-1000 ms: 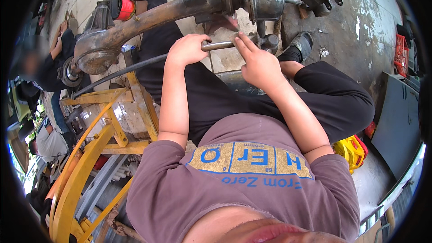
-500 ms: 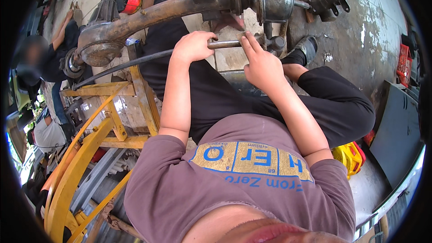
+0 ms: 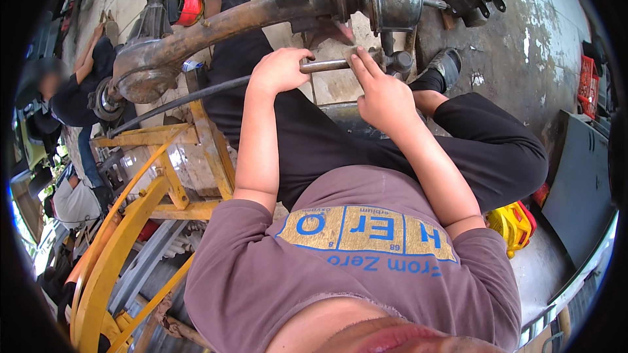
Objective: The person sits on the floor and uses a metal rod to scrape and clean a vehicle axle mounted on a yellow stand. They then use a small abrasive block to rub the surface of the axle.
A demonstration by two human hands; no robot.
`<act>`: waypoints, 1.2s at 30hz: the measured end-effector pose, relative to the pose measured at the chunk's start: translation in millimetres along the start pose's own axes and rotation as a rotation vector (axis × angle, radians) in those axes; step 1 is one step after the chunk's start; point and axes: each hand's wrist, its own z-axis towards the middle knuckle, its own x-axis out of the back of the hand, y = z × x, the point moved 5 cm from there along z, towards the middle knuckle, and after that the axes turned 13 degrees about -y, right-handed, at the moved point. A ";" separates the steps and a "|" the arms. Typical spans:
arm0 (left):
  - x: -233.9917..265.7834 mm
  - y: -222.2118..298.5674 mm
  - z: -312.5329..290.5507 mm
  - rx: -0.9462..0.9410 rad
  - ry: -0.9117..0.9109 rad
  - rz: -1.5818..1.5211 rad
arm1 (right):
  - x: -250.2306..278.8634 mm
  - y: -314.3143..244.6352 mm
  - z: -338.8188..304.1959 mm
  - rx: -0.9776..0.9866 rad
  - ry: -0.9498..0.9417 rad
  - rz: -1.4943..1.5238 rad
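Observation:
A long metal rod [image 3: 327,65] runs across in front of me, its bare shiny stretch lying between my two hands. My left hand [image 3: 278,72] is wrapped round the rod from above. On the rod's right part, my right hand [image 3: 383,95] has its index and middle fingers laid along the top, near a joint at the end; its other fingers are tucked out of sight. Something thin and brownish shows at those fingertips, too small to make out. Beyond the rod lies a heavy rusty axle housing [image 3: 242,21] with a dark hub [image 3: 394,0] at its right end.
A yellow metal frame [image 3: 212,150] stands at my left. A red can [image 3: 190,8] sits behind the axle. Another metal part [image 3: 474,0] lies on the floor at the far right. A grey cabinet [image 3: 575,173] and a yellow container [image 3: 507,229] are to my right. Another person [image 3: 85,82] sits at the left.
Both hands keep nearly the same place on the rod. The whole view has shifted slightly; no clear slide of either hand along the rod shows.

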 end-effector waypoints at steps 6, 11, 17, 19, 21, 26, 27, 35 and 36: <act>1.7 2.4 1.5 0.000 -0.021 0.001 | 1.4 5.1 -0.6 -0.013 0.039 -0.009; 0.5 3.4 -0.1 -0.002 -0.017 0.020 | -0.7 5.6 -6.4 0.030 0.094 -0.038; -1.1 0.9 2.2 0.008 -0.038 0.008 | 2.3 5.0 -4.4 0.016 0.058 -0.031; -0.5 0.9 2.5 -0.002 -0.028 0.002 | 4.5 7.0 -3.2 0.022 0.069 -0.008; 8.2 4.0 0.5 0.005 -0.031 -0.014 | 2.0 5.5 -1.0 0.006 0.056 -0.012; 2.9 1.7 1.0 -0.019 0.003 -0.011 | 1.9 8.8 -6.6 -0.031 0.020 0.028; 2.4 3.3 1.1 -0.008 -0.017 -0.018 | 1.1 8.8 -4.0 -0.040 0.013 0.021; 0.0 -0.9 2.7 0.007 -0.022 0.007 | 5.6 9.5 4.3 -0.044 0.014 -0.015; 2.5 1.0 1.3 0.026 -0.047 0.001 | 4.1 9.6 1.8 -0.043 0.004 -0.016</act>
